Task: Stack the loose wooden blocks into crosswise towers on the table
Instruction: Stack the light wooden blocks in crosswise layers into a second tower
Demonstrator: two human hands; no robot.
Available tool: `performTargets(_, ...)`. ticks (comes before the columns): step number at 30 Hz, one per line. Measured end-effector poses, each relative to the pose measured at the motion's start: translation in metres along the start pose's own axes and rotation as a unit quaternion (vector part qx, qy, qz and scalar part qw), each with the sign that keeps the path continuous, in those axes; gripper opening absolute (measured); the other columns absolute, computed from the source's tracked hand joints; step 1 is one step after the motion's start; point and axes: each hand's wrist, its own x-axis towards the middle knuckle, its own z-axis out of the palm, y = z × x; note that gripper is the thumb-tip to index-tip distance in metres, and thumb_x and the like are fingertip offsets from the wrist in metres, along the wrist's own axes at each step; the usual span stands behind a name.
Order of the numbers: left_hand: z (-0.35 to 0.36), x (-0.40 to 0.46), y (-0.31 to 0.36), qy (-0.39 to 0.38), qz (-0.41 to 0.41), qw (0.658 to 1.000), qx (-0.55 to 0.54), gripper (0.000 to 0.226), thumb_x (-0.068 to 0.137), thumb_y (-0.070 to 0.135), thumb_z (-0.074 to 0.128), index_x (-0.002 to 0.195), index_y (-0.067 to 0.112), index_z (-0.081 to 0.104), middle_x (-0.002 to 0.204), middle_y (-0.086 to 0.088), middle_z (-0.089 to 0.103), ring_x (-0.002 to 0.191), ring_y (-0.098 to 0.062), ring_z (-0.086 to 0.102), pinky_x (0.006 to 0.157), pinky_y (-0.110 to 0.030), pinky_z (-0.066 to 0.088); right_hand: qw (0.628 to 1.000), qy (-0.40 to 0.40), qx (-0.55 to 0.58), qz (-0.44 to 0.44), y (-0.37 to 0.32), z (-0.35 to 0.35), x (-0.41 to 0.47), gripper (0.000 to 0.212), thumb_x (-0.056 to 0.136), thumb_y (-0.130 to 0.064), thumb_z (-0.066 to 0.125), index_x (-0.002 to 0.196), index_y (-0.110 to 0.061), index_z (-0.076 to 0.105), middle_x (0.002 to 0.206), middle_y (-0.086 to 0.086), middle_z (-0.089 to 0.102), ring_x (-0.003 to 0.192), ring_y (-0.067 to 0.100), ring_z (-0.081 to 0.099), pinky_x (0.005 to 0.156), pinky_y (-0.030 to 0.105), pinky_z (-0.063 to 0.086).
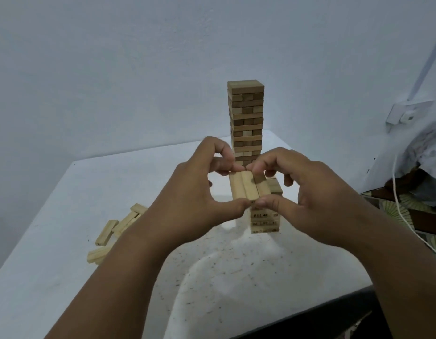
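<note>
Both hands pinch a row of three pale wooden blocks [248, 187] side by side, held just above a short crosswise tower [264, 220] on the white table [65, 241]. My left hand [197, 199] grips the row's left side, thumb at the near end and fingers at the far end. My right hand [307, 192] grips the right side the same way. The row sits a little left of the short tower's top. A tall finished tower [246, 118] stands behind, near the table's far edge. Several loose blocks [114, 233] lie at the left.
A wall rises close behind the table. At the right are a wall socket [405, 113], a white cable [403, 211] and a patterned surface with cloth on it. The table's dark front edge [310, 314] runs at the lower right.
</note>
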Motion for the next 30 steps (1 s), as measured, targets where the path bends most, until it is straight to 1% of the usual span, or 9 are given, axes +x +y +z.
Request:
performTargets(2, 0.007, 0.011, 0.003, -0.009, 0.002, 1.000, 0.006, 0.057, 0.068, 0.038, 0.085, 0.101, 0.041, 0.039, 0.107, 0.025, 0.066, 0.109, 0.004, 0.056, 0.082, -0.016, 0.043, 1.000, 0.003, -0.012, 0.010, 0.007, -0.005, 0.003, 0.038, 0.082, -0.030, 0.075, 0.109, -0.042, 0.052, 0.105, -0.025, 0.054, 0.099, -0.012, 0.044, 0.069, 0.000, 0.036)
performTargets(5, 0.016, 0.025, 0.004, -0.018, -0.001, 1.000, 0.013, 0.058, 0.067, 0.042, 0.084, 0.104, 0.041, 0.038, 0.106, 0.026, 0.064, 0.104, 0.007, 0.056, 0.078, -0.011, 0.041, 1.000, -0.001, -0.018, 0.022, 0.016, -0.010, 0.008, 0.039, 0.083, -0.028, 0.075, 0.111, -0.041, 0.051, 0.103, -0.029, 0.053, 0.101, -0.017, 0.042, 0.071, -0.003, 0.034)
performTargets(7, 0.021, 0.033, 0.003, -0.021, -0.005, 1.000, 0.014, 0.060, 0.066, 0.044, 0.083, 0.105, 0.041, 0.038, 0.103, 0.027, 0.065, 0.101, 0.010, 0.055, 0.075, -0.009, 0.040, 0.999, -0.007, -0.020, 0.028, 0.022, -0.013, 0.012, 0.039, 0.084, -0.027, 0.075, 0.111, -0.040, 0.050, 0.104, -0.028, 0.055, 0.101, -0.016, 0.044, 0.071, -0.001, 0.034)
performTargets(10, 0.025, 0.042, 0.000, -0.024, -0.014, 1.000, 0.008, 0.062, 0.066, 0.044, 0.084, 0.108, 0.042, 0.038, 0.100, 0.026, 0.065, 0.099, 0.013, 0.054, 0.073, -0.010, 0.040, 0.999, -0.017, -0.012, 0.038, 0.027, -0.015, 0.017, 0.041, 0.084, -0.026, 0.075, 0.109, -0.042, 0.047, 0.110, -0.024, 0.059, 0.104, -0.009, 0.048, 0.073, 0.009, 0.033)
performTargets(11, 0.025, 0.044, -0.002, -0.025, -0.018, 1.000, 0.006, 0.063, 0.067, 0.042, 0.085, 0.110, 0.042, 0.038, 0.100, 0.025, 0.065, 0.099, 0.013, 0.054, 0.073, -0.011, 0.040, 0.999, -0.021, -0.013, 0.040, 0.028, -0.014, 0.019, 0.042, 0.084, -0.026, 0.075, 0.109, -0.043, 0.046, 0.111, -0.025, 0.059, 0.104, -0.010, 0.048, 0.073, 0.009, 0.033)
performTargets(15, 0.029, 0.049, -0.007, -0.030, -0.030, 0.999, 0.007, 0.067, 0.069, 0.036, 0.086, 0.114, 0.041, 0.038, 0.102, 0.024, 0.065, 0.098, 0.009, 0.057, 0.075, -0.013, 0.041, 0.998, -0.040, -0.024, 0.053, 0.031, -0.014, 0.024, 0.047, 0.083, -0.028, 0.076, 0.110, -0.046, 0.043, 0.109, -0.031, 0.056, 0.095, -0.024, 0.042, 0.067, 0.000, 0.033)
performTargets(18, 0.031, 0.051, -0.012, -0.034, -0.038, 0.999, 0.009, 0.067, 0.068, 0.035, 0.087, 0.113, 0.044, 0.037, 0.099, 0.026, 0.065, 0.098, 0.012, 0.055, 0.075, -0.014, 0.041, 0.997, -0.047, -0.030, 0.060, 0.034, -0.013, 0.025, 0.050, 0.082, -0.030, 0.077, 0.113, -0.047, 0.042, 0.105, -0.035, 0.054, 0.095, -0.028, 0.039, 0.065, 0.001, 0.033)
performTargets(23, 0.035, 0.051, -0.016, -0.048, -0.045, 0.998, 0.006, 0.067, 0.070, 0.033, 0.086, 0.115, 0.044, 0.037, 0.101, 0.025, 0.065, 0.102, 0.006, 0.056, 0.078, -0.016, 0.042, 0.995, -0.055, -0.036, 0.069, 0.037, -0.011, 0.026, 0.054, 0.080, -0.032, 0.078, 0.114, -0.049, 0.040, 0.099, -0.040, 0.050, 0.094, -0.030, 0.038, 0.069, 0.008, 0.030)
performTargets(30, 0.037, 0.050, -0.020, -0.051, -0.048, 0.998, 0.004, 0.069, 0.072, 0.036, 0.084, 0.121, 0.046, 0.036, 0.104, 0.026, 0.064, 0.102, 0.005, 0.056, 0.079, -0.019, 0.044, 0.995, -0.059, -0.036, 0.074, 0.039, -0.010, 0.025, 0.052, 0.081, -0.034, 0.077, 0.114, -0.049, 0.040, 0.092, -0.041, 0.048, 0.093, -0.032, 0.035, 0.068, 0.009, 0.029)
